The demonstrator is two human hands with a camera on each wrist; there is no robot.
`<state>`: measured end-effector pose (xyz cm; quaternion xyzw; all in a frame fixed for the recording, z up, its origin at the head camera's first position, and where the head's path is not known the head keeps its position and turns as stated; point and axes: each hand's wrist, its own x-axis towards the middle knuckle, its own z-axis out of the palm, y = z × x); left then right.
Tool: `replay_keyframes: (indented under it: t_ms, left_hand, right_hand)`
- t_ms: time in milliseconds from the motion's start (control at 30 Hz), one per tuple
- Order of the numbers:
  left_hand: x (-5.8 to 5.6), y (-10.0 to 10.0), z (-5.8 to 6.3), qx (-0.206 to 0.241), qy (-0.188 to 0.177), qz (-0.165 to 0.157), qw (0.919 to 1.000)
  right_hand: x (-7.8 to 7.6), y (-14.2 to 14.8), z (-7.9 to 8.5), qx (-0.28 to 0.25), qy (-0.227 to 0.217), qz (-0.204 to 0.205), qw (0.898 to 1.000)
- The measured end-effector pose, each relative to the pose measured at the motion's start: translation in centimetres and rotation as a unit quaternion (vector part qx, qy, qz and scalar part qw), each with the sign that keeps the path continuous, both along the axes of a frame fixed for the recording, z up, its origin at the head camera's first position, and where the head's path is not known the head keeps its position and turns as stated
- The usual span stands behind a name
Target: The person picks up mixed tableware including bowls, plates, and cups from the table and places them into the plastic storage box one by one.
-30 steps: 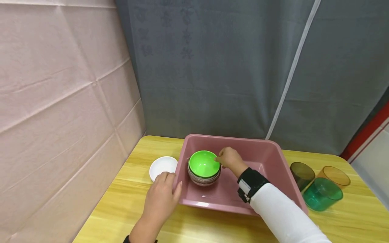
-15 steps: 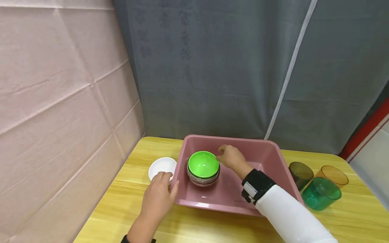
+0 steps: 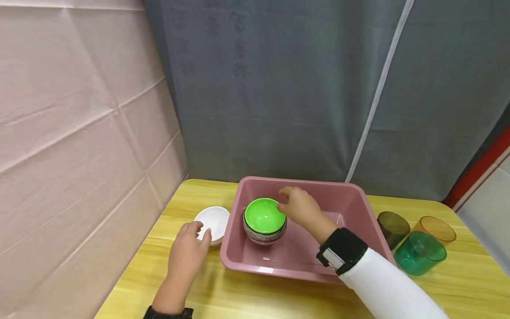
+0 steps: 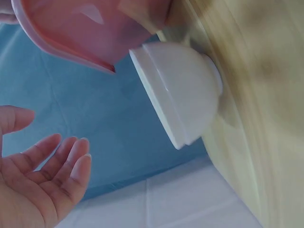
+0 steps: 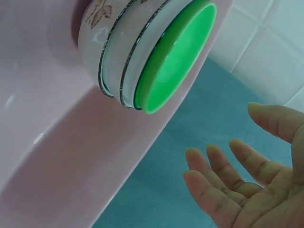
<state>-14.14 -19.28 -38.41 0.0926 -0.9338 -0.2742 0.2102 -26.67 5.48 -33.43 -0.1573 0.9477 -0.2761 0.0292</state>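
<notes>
In the head view my left hand (image 3: 185, 252) hovers over the near left edge of the white bowls (image 3: 217, 218), with its fingers apart. The left wrist view shows the white bowls (image 4: 178, 95) nested on the table, a gap between them and the loosely bent fingers (image 4: 59, 166). Inside the pink basin (image 3: 304, 182), a bright green bowl (image 3: 264, 217) tops a stack of white bowls with dark rims and a leaf pattern (image 5: 111, 47). My right hand (image 3: 300, 207) hangs just right of the green bowl, holding nothing, its fingers spread in the right wrist view.
Several clear coloured cups stand right of the basin: a brown cup (image 3: 392, 228), an orange cup (image 3: 438, 228) and a green cup (image 3: 420, 254). A grey curtain (image 3: 263, 88) hangs behind the wooden table (image 3: 239, 297), and a pale pink cloth wall (image 3: 79, 133) runs along the left.
My left hand has left the basin's left rim and moved left to the white bowls, fingers parting. The right hand has come off the green bowl's rim and risen slightly.
</notes>
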Motion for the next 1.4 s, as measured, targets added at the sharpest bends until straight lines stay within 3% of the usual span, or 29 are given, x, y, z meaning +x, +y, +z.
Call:
replay_keyframes:
  t_ms: [333, 600, 1000, 1400]
  left_hand:
    - [-1.5, -2.8, -1.3, 0.086, -0.073, 0.047, 0.9925]
    - [-2.5, -3.9, -2.7, 0.081, -0.114, 0.066, 0.988]
    - [-3.8, -4.9, -3.8, 0.062, -0.138, 0.068, 0.9862]
    - [-5.3, -5.3, -4.2, 0.04, -0.167, 0.072, 0.9825]
  right_hand:
    - [1.8, 0.4, 1.0, 0.02, 0.031, 0.014, 0.999]
    - [3.7, 0.7, 1.2, 0.034, 0.061, 0.031, 0.997]
    - [6.3, 0.9, 1.0, 0.057, 0.125, 0.056, 0.989]
    - [8.1, 1.3, 0.6, 0.052, 0.134, 0.08, 0.986]
